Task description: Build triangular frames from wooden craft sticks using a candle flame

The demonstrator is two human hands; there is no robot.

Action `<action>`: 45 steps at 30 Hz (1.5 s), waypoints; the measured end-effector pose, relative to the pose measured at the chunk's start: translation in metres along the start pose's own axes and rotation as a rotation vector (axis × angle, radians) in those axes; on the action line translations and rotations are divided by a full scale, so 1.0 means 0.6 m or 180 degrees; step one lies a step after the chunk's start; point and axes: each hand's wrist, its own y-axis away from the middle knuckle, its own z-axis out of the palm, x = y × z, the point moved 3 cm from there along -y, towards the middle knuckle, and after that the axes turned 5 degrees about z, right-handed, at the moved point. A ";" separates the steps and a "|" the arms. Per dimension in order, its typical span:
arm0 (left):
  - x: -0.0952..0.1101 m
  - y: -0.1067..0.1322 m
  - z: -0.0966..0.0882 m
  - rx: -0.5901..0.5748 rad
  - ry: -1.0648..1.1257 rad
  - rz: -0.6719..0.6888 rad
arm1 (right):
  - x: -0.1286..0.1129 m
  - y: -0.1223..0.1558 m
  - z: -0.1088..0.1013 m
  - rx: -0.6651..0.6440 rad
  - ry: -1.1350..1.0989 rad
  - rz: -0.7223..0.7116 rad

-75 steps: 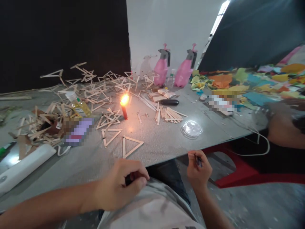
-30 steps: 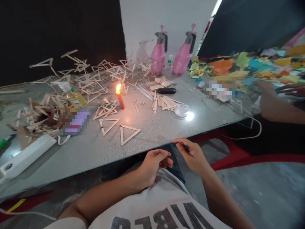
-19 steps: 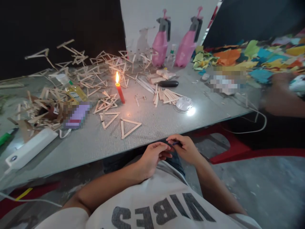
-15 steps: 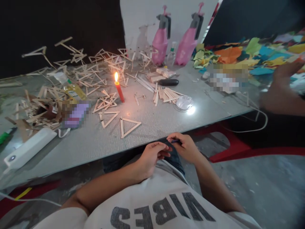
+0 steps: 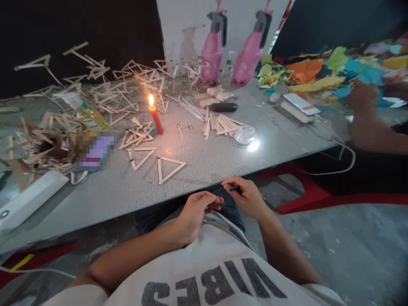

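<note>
Table [image 5: 111, 199]: grey and glossy, with a dark panel [image 5: 79, 25] at far left and pink spray bottles [image 5: 212, 55] at far centre-right.
Left hand [image 5: 196, 210]: over the lap at the near edge, fingers curled and thumb close to the forefinger; whether anything is between them I cannot tell.
Right hand [image 5: 247, 195]: just to the right, clamped on a small dark object [image 5: 235, 188], apart from the left hand.
Change in hands: well apart 2.5 s ago, now near each other; nearly the same pose as half a second ago.
Stick triangles [image 5: 173, 172]: two on the table, left of the hands, lying as before.
Candle [image 5: 157, 121]: red, lit, tilted slightly left; its flame is narrower than the glare of 2.5 s ago.
Co-worker's hand [image 5: 363, 95]: far right, now lower at the coloured paper [image 5: 304, 70], blurred.
Hidden: most of the dark object, behind the right fingers.
Cut off: spray bottle tops, by the upper edge.
Hard to read: a purple item [image 5: 97, 153] at left, pixelated.
</note>
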 end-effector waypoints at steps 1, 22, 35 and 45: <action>0.002 0.002 0.000 0.0001 -0.0005 0.0017 | 0.000 0.002 -0.003 0.0048 -0.0078 0.0032; 0.007 0.013 -0.017 -0.0312 -0.1456 -0.0181 | 0.044 0.039 -0.061 0.0309 -0.0809 0.0689; -0.012 0.003 -0.022 -0.0557 -0.1539 0.0033 | 0.061 0.059 -0.048 0.0041 -0.0805 0.0922; 0.008 0.001 -0.015 -0.0126 -0.1556 0.0479 | 0.011 0.066 -0.055 -0.0248 0.1210 0.0536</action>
